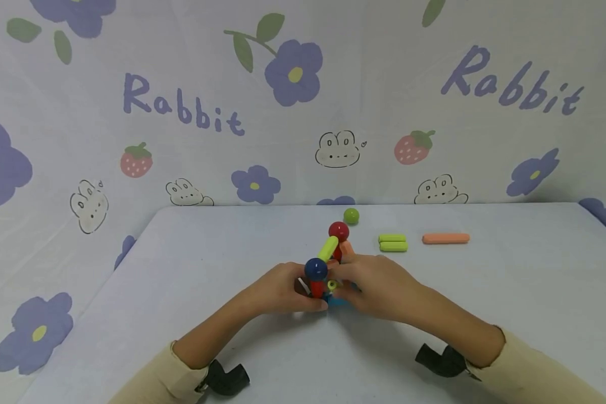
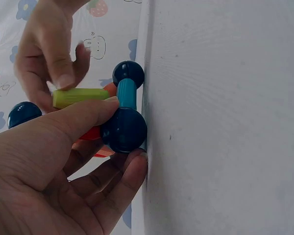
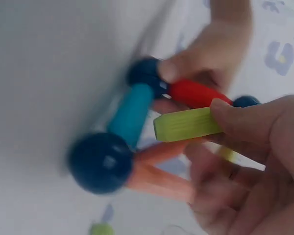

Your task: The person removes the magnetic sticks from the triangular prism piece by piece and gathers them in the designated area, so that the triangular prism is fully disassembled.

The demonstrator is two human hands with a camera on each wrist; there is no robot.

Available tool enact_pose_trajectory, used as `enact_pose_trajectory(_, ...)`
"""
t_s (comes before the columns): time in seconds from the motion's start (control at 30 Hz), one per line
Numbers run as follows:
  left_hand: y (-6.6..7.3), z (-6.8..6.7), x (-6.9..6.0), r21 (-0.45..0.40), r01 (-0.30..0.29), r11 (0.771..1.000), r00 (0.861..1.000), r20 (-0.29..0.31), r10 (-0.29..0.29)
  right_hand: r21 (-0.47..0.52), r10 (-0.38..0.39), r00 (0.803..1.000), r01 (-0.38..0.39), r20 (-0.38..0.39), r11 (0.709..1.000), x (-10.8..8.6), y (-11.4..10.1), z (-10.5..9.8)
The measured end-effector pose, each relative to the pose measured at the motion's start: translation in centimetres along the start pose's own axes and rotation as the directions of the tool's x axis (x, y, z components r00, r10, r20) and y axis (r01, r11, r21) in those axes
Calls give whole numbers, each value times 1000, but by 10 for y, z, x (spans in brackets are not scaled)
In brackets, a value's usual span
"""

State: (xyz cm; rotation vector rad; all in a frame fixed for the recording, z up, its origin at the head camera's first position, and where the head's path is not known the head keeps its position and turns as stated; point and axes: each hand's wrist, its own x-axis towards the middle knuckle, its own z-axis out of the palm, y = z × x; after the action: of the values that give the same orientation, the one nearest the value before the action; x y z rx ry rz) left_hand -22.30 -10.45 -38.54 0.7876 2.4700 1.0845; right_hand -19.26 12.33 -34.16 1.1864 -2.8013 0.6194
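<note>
On the white table stands a frame of balls and rods, with a dark blue ball [image 1: 316, 269] and a red ball [image 1: 339, 231] on top, joined by a lime rod [image 1: 328, 248]. My left hand [image 1: 278, 289] grips its near lower corner, thumb and fingers around a lower blue ball [image 2: 123, 129]. A teal rod [image 3: 131, 116] links that corner to another blue ball [image 3: 101, 162]. Between thumb and fingers, my right hand [image 1: 384, 283] pinches a short lime rod [image 3: 186, 124], one end pointing out free. An orange rod [image 3: 159, 182] passes beside the right fingers.
Behind the frame sits a green ball [image 1: 351, 216]. To its right lie two short lime rods [image 1: 393, 246] side by side and a longer orange rod [image 1: 446, 238]. A printed cloth [image 1: 293, 140] hangs behind the table's far edge.
</note>
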Motion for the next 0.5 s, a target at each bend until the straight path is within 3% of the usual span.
enact_pose_trajectory(0.2, 1, 2, 2, 6, 28, 1000, 1000, -9, -28, 15, -18, 1000, 18, 0, 1000, -10, 6, -28)
enact_pose_trajectory(0.5, 0, 1, 3, 1, -9, 1000, 1000, -5, 9, 66, 23, 999, -21, -32, 998, -15, 24, -50)
